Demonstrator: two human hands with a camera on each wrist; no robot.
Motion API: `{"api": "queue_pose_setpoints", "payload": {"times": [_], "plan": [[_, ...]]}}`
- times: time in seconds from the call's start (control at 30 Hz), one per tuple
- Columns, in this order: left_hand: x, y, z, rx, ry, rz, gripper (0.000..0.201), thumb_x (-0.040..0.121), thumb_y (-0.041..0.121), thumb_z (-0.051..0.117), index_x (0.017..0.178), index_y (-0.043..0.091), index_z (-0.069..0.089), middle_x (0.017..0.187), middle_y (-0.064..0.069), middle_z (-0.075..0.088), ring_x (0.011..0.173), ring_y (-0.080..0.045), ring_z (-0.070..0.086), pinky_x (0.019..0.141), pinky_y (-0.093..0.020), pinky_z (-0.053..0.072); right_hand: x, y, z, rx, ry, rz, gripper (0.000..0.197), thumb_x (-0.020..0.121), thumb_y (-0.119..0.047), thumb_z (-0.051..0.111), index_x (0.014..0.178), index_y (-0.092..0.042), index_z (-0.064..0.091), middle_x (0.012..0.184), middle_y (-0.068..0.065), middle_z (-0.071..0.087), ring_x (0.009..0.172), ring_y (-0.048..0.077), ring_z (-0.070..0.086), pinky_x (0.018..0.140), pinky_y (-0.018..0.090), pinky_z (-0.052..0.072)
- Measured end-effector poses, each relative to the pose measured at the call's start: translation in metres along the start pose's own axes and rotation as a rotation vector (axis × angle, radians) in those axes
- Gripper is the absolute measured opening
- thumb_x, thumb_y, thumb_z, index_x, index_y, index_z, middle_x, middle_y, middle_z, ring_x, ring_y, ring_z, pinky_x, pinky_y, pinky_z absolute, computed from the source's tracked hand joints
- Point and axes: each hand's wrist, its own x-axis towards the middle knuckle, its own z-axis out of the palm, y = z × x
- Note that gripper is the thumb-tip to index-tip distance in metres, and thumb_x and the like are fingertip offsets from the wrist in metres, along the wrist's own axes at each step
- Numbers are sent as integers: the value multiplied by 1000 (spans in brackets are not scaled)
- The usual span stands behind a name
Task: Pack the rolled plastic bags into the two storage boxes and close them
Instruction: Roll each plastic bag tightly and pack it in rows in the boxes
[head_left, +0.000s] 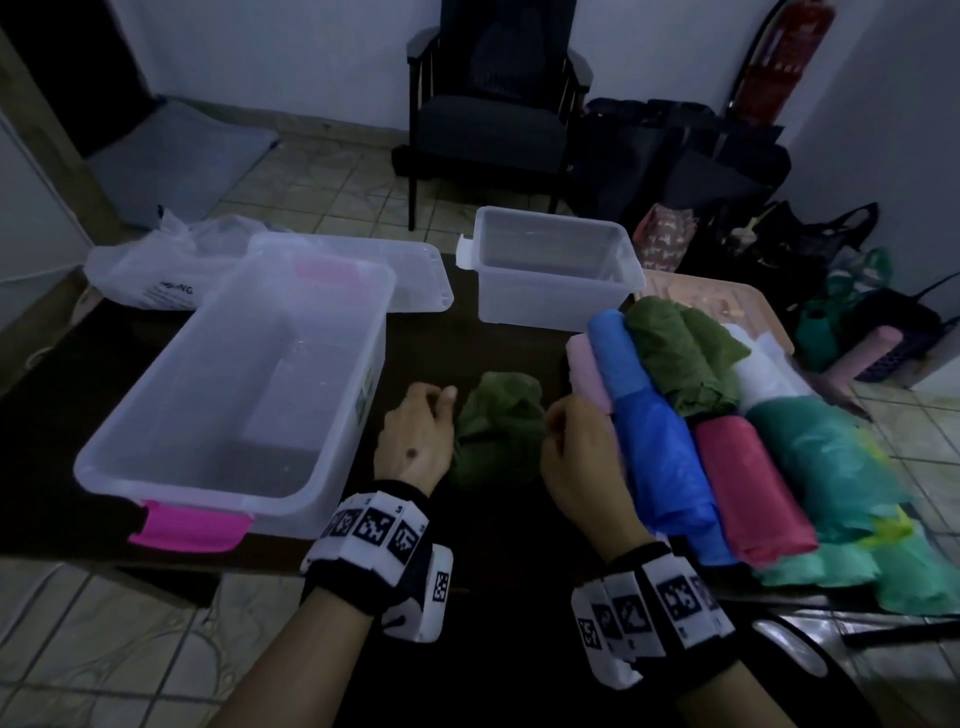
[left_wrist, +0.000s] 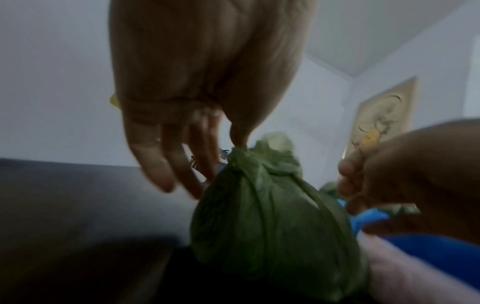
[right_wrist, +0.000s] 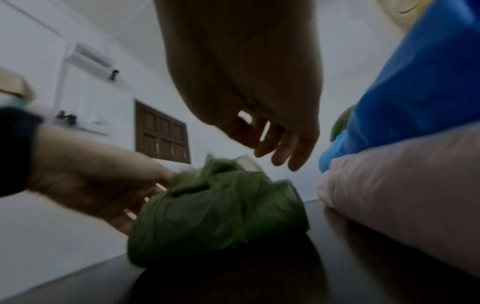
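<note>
Head view, centre-bottom: green rolled bag (head_left: 498, 426) sits on the dark table (head_left: 457, 332) between both hands, not yet in a box. Left hand (head_left: 415, 441) just left of it, thumb and forefinger pinching a twisted tail at the knot, other fingers (left_wrist: 166, 170) loosely extended and free. Right hand (head_left: 579, 452) just right of it; in the left wrist view its fingers look curled and seem to pinch a strand of green plastic, but the right wrist view shows the fingers hanging open over the bundle, so cannot tell its grip. The bag looks thin, crinkly and soft, tied off at the top with a knot; probably very light, squashes under pressure, film likely slippery. Best hold seems the knot or the body cupped from both sides; pulling a loose tail risks undoing it. Large clear box (head_left: 234, 395) with pink latch sits mid-left, open and bare inside, its lid (head_left: 415, 270) behind it. Small clear box (head_left: 550, 270) upper centre, also open. Remaining rolls stacked at right: blue roll (head_left: 654, 426), pink roll (head_left: 587, 374), red roll (head_left: 748, 488), teal roll (head_left: 826, 457), another green roll (head_left: 680, 358). White carrier bag (head_left: 156, 270) upper left.
</note>
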Motion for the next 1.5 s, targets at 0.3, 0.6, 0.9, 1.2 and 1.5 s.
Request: {"api": "queue_pose_setpoints", "payload": {"times": [0.3,0.6,0.9,1.2,1.5], "plan": [[-8,-7,-13,-116,-457,76,66,84,40,65,139,18,36,128,2,50,109,-10,47,90,-25,37,10,-14,-6,-293,-437,66,47,93,-18,45,138,-26,38,141,1,35,128,20,32,107,32,24],[0,-16,-9,70,-416,130,63,81,29,71,135,21,40,125,0,54,111,-13,51,85,-18,36,13,-7,-9,-84,-206,60,34,84,6,46,115,-5,48,117,8,50,106,20,49,78,17,32],[16,6,-4,-42,-196,27,17,89,30,54,86,14,58,94,-6,60,93,-26,59,71,-25,39,-1,-16,-12,-262,-426,-217,35,85,-20,54,118,-30,50,126,-6,40,116,12,38,95,25,31],[21,50,-16,-213,274,67,29,90,32,58,112,14,54,109,0,55,90,-9,50,73,-11,35,-9,-8,6,-481,-568,-313,71,73,-35,63,138,-29,35,132,-2,43,125,21,37,104,35,20],[28,34,14,543,-570,276,45,100,20,39,144,19,33,153,-5,25,139,-22,26,112,-32,20,0,-14,9,-473,-623,-269,83,75,-33,67,145,-19,23,139,5,36,127,24,36,104,38,27]]}}
